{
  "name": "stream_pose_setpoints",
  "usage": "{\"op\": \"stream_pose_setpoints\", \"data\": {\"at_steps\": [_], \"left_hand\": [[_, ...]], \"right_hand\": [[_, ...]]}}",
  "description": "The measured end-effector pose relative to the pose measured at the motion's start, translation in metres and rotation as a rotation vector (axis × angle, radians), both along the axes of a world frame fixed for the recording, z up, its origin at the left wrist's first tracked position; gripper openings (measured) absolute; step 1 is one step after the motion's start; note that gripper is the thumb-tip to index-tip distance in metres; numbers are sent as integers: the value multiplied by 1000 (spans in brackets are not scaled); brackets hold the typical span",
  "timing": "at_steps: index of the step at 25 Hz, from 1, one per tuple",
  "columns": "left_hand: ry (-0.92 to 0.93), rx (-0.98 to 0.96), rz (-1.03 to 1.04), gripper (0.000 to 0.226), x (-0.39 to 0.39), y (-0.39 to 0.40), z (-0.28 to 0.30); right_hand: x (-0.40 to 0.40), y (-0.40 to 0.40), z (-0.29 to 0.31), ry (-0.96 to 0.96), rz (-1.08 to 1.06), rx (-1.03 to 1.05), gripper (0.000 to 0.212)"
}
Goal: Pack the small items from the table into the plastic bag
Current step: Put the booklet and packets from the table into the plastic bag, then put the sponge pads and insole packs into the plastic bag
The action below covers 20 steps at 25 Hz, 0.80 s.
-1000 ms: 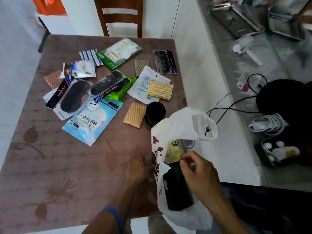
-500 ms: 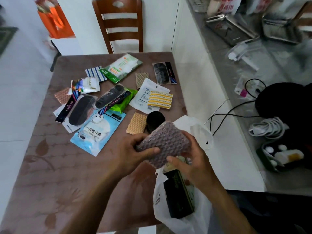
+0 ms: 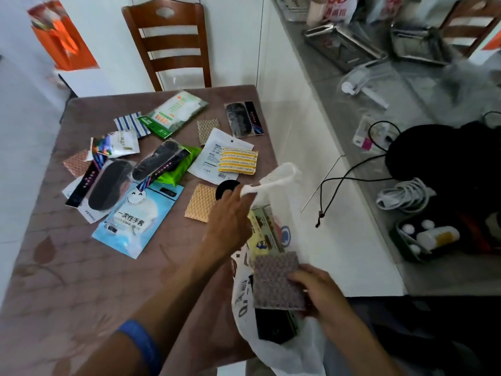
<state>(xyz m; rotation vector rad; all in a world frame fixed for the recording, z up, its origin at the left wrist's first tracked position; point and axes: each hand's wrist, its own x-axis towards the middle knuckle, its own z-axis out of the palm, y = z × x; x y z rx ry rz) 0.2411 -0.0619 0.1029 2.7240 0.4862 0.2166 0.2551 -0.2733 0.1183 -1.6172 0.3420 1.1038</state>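
**Sliding a textured pad into the held-open bag**

Nearest the viewer, the right hand [image 3: 315, 290] pinches a grey-mauve dimpled square pad [image 3: 276, 280] by its right edge, the pad lying partly inside the mouth of the white printed plastic bag [image 3: 282, 348] that hangs off the brown table [image 3: 67, 280] edge. Under the pad sit a black box [image 3: 273, 325] and a yellow printed packet [image 3: 261, 232], both in the bag. The left hand [image 3: 230, 221], a blue wristband [image 3: 142, 346] on its forearm, grips the bag's handle loop [image 3: 271, 181] and holds the mouth up. To finish well, the handle should probably stay taut and high while the pad is tipped edge-first beside the box, then released only once it is below the rim. Farther off lie the unpacked items: a tan dimpled pad [image 3: 200, 203], a black round lid [image 3: 226, 187], a light-blue glove pouch [image 3: 138, 215], a yellow striped sponge pack [image 3: 238, 161] and dark insole packets [image 3: 160, 161]. The bag's bottom is cut off; the right fingertips behind the pad are hidden, and the print is illegible
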Motion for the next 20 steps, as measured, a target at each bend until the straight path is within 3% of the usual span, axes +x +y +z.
{"op": "stream_pose_setpoints", "data": {"at_steps": [3, 6, 9, 12, 14, 16, 18, 20], "left_hand": [[-50, -189, -15, 75, -15, 18, 11], [11, -261, -54, 74, -29, 27, 14], [10, -256, -98, 73, -28, 27, 14], [-82, -317, -169, 62, -33, 31, 17], [-135, -456, -218, 45, -42, 39, 20], [-213, -713, -162, 28, -54, 48, 20], [-274, -910, 71, 23, -56, 59, 11], [-194, -821, 345, 20, -47, 73, -5]], "right_hand": [[2, 38, -30, 172, -277, 83, 20], [29, 72, -59, 119, -573, 164, 36], [42, 99, -63, 137, -533, 161, 44], [24, 99, -50, 156, -423, 18, 39], [-1, 78, -26, -8, -312, -67, 22], [-18, 59, 8, -234, -227, -60, 14], [-13, 61, 43, -446, -212, 23, 23], [12, 84, 73, -682, -119, 87, 24]]}}
